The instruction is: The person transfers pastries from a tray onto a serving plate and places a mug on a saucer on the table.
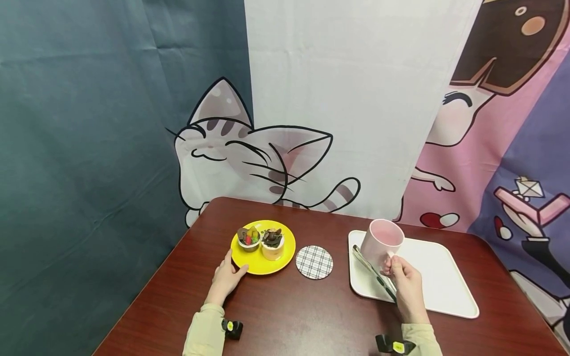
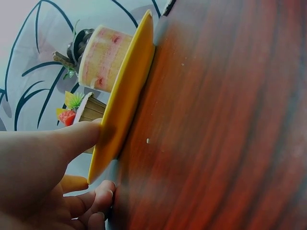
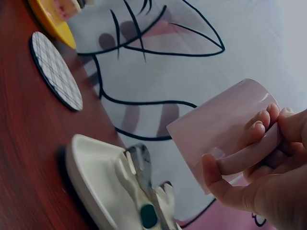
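My left hand (image 1: 226, 281) is at the near left rim of a yellow plate (image 1: 262, 267), gripping it with the thumb on the rim and the index finger along the edge. Two small decorated desserts stand on that plate: a fruit-topped cup (image 1: 249, 242) and a round cake (image 1: 272, 249) with dark topping. In the left wrist view the other fingers curl low beside the tabletop. My right hand (image 1: 407, 284) grips a pink mug (image 3: 220, 124) by its handle. The mug is raised over the left part of a white tray (image 1: 445, 277), its opening upward.
Cutlery with green-marked handles (image 1: 378, 279) lies on the tray's left side, partly behind the mug. A round checked coaster (image 1: 314, 262) lies between plate and tray. The brown table (image 1: 294, 316) backs onto a printed cartoon curtain (image 1: 303, 74).
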### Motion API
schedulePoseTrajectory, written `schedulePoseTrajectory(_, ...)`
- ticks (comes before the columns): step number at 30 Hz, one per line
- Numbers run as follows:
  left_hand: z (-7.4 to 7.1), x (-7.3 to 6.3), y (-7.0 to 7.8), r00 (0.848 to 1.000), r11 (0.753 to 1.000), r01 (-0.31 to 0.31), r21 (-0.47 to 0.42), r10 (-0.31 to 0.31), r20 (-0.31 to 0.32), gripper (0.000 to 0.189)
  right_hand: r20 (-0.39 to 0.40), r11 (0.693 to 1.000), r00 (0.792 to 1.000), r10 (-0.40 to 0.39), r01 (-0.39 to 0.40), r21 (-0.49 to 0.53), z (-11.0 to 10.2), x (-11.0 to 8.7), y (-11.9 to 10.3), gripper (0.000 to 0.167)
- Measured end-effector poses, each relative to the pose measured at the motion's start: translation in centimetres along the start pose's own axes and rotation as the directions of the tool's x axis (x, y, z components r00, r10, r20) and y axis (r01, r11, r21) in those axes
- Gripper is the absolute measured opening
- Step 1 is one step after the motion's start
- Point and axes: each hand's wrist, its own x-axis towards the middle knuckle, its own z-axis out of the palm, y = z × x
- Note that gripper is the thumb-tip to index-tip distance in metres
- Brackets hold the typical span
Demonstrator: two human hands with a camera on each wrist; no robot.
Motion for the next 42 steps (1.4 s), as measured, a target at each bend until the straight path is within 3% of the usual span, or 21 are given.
schedulePoseTrajectory(8,-0.2,0.1,-0.1,1.000,1.000,-0.003,0.002,0.003,-0.010,0.082,0.091,0.999,0.996,-0.016,0.011,0.053,1.7,-0.1,0.6,0.032)
schedulePoseTrajectory(24,0.2,-0.3,-0.2,1.000,1.000,-0.009,-0.007,0.009,-0.023,0.082,0.186,1.000,0.982,-0.021,0.020,0.002,4.1,-0.8,2.4,0.033)
schedulePoseTrajectory(31,0.3,-0.3,-0.1,0.999,1.000,-0.012,-0.012,0.012,-0.032,0.082,0.228,1.000,0.974,0.002,0.003,-0.023,5.2,-0.9,3.5,0.041)
schedulePoseTrajectory(42,0.2,-0.1,-0.2,0.999,1.000,-0.019,-0.009,0.019,-0.029,0.083,0.243,0.998,0.968,0.056,-0.047,-0.042,7.0,-0.5,5.0,0.038)
